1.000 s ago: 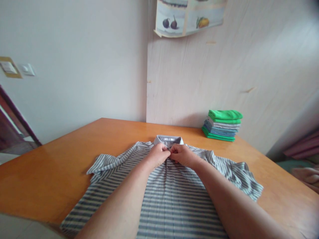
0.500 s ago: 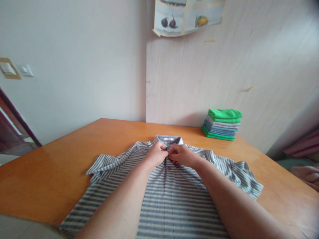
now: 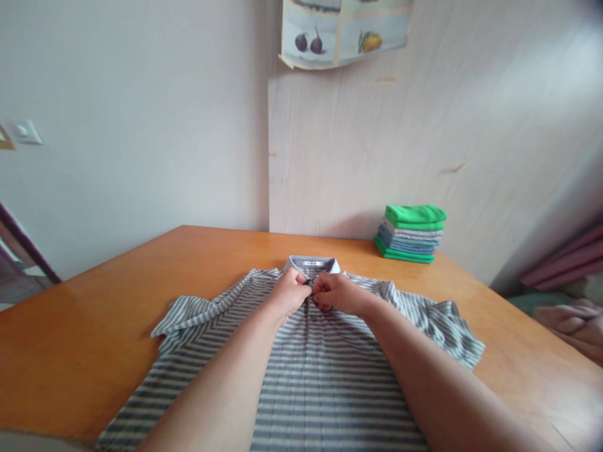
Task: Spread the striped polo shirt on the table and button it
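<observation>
Striped shirt (image 3: 311, 370) lies on the table (image 3: 94, 326); left hand (image 3: 289, 292) and right hand (image 3: 336, 293) pinch its collar placket

An orange wooden counter (image 3: 94, 326) fills the lower view. A grey-and-white striped shirt (image 3: 320, 383) lies flat on its near middle, collar toward the far edge, sleeves spread left and right. A stack of folded clothes (image 3: 411, 233), green on top, sits at the far right by the wall.
</observation>
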`<state>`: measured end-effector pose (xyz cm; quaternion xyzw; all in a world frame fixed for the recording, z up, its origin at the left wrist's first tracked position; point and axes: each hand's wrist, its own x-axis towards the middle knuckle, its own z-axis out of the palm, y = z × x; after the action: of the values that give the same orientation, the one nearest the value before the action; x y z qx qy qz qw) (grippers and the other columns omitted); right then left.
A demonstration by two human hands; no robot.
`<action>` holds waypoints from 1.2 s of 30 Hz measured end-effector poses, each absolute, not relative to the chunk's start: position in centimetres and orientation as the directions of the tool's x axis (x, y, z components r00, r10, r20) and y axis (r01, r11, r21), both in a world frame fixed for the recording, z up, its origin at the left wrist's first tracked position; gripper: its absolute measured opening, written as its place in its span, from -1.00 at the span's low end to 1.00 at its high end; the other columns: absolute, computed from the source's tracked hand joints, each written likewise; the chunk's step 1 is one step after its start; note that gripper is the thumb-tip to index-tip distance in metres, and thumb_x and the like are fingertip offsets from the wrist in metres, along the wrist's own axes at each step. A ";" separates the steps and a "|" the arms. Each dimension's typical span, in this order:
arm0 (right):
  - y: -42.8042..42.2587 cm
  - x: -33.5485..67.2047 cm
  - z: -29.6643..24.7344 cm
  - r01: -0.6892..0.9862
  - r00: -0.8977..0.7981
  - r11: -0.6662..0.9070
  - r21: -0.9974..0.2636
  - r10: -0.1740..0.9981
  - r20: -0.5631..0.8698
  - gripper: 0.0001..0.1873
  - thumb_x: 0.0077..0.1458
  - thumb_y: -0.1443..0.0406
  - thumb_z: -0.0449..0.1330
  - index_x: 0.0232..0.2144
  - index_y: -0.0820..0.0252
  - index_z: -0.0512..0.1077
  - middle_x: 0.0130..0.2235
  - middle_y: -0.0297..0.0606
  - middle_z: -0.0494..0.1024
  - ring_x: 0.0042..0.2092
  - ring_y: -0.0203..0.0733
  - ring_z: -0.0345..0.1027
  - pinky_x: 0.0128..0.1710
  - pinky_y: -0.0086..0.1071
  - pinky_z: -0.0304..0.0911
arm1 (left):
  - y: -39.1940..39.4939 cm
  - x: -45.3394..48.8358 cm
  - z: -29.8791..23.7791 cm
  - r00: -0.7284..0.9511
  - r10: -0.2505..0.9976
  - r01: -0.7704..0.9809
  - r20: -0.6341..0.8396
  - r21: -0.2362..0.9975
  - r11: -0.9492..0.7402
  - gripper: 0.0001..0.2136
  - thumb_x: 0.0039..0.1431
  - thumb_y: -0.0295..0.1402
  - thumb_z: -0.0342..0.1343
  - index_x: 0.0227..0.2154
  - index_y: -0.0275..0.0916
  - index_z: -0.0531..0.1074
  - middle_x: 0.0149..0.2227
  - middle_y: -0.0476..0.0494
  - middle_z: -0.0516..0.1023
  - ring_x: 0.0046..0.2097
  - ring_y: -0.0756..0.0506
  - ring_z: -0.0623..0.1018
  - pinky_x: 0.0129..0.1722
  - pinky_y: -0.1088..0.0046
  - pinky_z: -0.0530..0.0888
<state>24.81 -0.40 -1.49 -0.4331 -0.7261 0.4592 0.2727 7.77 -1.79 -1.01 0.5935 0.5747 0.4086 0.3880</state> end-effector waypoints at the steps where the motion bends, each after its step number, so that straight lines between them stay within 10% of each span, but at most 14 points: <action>1: -0.3 24.8 -1.5 0.378 -0.480 0.201 -0.904 0.877 -0.006 -0.88 -0.06 0.44 0.20 -0.41 0.16 0.35 -0.55 -0.44 0.48 -0.51 -0.33 0.40 -0.47 -0.48 0.34 | -1.8 7.8 -1.0 0.010 0.999 0.370 0.042 0.928 -0.043 -0.81 -0.13 -0.57 0.12 -0.43 -0.21 0.29 -0.55 0.13 0.30 -0.48 0.03 0.31 -0.44 0.52 0.22; 36: -0.7 25.2 -1.1 0.377 -0.503 0.200 -0.904 0.864 -0.018 -0.89 0.02 0.31 0.26 -0.38 0.16 0.37 -0.49 -0.41 0.51 -0.46 -0.34 0.38 -0.43 -0.49 0.30 | -2.0 7.6 -0.9 0.059 0.998 0.334 -0.017 0.942 -0.004 -0.73 -0.14 -0.56 0.11 -0.32 -0.20 0.30 -0.54 0.11 0.31 -0.49 0.01 0.34 -0.46 0.51 0.21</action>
<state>25.15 -0.74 -1.14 -0.4252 -0.7296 0.4680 0.2605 7.60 -2.02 -0.92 0.5909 0.5638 0.3907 0.4247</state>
